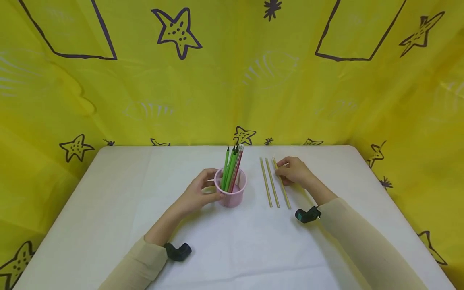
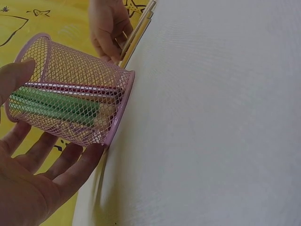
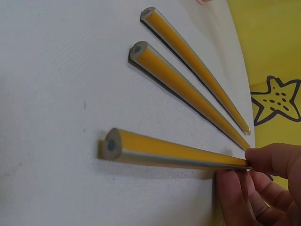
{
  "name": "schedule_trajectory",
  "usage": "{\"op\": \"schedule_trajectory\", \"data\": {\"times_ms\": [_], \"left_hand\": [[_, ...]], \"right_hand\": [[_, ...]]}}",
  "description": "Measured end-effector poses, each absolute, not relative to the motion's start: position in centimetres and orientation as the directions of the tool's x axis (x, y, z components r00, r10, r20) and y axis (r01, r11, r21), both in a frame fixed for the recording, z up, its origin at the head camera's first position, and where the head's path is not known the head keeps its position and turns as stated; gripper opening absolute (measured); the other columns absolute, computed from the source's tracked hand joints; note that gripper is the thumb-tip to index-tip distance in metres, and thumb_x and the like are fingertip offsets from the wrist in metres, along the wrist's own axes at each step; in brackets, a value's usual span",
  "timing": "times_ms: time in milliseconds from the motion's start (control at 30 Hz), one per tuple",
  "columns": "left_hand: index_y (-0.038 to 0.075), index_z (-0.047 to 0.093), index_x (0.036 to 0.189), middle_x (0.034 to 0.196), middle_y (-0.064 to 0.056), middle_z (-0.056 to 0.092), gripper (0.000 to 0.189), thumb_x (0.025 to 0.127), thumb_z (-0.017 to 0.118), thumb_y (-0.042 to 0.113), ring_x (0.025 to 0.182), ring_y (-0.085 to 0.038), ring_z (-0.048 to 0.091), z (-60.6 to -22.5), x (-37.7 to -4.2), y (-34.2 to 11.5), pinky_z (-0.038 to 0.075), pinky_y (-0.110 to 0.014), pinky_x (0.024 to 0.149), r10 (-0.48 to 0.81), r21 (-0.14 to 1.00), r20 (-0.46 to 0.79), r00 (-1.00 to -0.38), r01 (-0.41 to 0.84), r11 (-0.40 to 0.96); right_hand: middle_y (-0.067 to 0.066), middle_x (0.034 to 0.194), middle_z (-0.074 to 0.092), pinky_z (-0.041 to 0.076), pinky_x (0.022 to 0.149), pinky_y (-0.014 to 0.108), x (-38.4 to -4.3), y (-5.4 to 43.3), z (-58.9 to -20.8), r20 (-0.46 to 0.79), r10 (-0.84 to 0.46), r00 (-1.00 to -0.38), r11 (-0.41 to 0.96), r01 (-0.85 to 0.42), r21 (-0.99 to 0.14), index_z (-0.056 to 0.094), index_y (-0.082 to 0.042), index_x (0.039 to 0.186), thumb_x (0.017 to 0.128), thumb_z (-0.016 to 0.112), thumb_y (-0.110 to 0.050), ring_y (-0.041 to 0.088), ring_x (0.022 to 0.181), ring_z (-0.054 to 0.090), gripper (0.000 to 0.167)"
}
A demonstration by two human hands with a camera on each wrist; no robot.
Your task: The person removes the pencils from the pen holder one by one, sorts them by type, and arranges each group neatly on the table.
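My left hand (image 1: 197, 192) grips a pink mesh pencil cup (image 1: 233, 200) from its left side, thumb at the near side and fingers around the far side. Several green pencils (image 1: 228, 175) and some red-and-white striped ones (image 1: 237, 167) lean inside it, seen through the mesh in the left wrist view. To the right of the cup, my right hand (image 1: 295, 171) pinches a yellow pencil (image 3: 174, 153) near its far end between thumb and finger. That pencil's near end, flat and unsharpened, points towards me. Two more yellow pencils (image 3: 188, 92) (image 3: 197, 68) lie side by side just left of it.
A white-covered table (image 1: 232, 249) carries everything. Behind it and at both sides hangs a yellow curtain (image 1: 224, 92) with dark starfish drawings. Black wrist cameras sit at the left cuff (image 1: 154, 255) and right cuff (image 1: 328, 211).
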State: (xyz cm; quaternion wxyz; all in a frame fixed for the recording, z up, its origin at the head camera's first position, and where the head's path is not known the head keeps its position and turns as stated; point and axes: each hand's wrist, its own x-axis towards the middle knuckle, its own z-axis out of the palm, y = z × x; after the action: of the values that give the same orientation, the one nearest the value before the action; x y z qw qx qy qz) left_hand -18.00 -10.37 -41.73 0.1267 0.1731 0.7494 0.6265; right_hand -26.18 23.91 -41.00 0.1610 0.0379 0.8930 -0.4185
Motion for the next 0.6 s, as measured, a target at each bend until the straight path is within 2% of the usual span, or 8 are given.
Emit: {"op": "schedule_trajectory", "data": {"times_ms": [600], "left_hand": [[0.014,0.043,0.142,0.146,-0.013,0.048,0.067,0.085,0.078,0.009,0.132,-0.038,0.050,-41.85,-17.96,-10.39,0.051,-0.050,0.102,0.424,0.983,0.037,-0.905,0.110,0.150]], "right_hand": [[0.015,0.096,0.066,0.060,0.060,0.028,-26.11,23.62,-40.70,-0.295,-0.054,-0.954,0.678,0.181,-0.712,0.058,0.002,0.122,0.090,0.069,-0.014,0.013,0.063,0.065,0.037]]}}
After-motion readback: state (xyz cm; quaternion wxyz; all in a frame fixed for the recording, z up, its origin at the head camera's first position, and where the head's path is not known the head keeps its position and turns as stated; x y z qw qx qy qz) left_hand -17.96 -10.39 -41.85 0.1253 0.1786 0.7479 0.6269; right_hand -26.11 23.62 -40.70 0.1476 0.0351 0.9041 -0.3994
